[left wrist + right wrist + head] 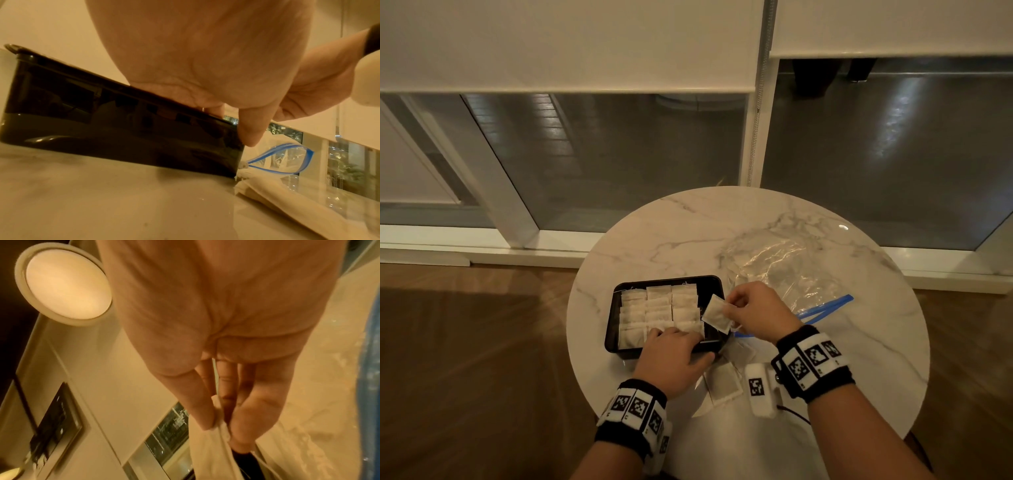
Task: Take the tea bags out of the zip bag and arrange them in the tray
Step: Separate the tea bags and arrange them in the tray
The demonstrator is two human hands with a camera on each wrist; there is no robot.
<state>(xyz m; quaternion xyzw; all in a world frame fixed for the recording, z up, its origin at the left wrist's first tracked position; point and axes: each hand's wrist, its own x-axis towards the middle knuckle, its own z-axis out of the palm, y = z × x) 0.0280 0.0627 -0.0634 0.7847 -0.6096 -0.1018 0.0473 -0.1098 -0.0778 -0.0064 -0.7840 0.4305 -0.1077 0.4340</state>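
Observation:
A black tray on the round marble table holds three rows of white tea bags. My left hand holds the tray's near right corner, fingers over the rim onto the bags, thumb against the outer wall. My right hand pinches one tea bag by its edge just above the tray's right rim; the right wrist view shows thumb and fingers closed on the bag. The clear zip bag with its blue zip lies open and flat behind the right hand.
A few loose tea bags lie on the table in front of the tray, between my wrists. The table edge curves close on the left of the tray. Beyond are a window wall and wooden floor.

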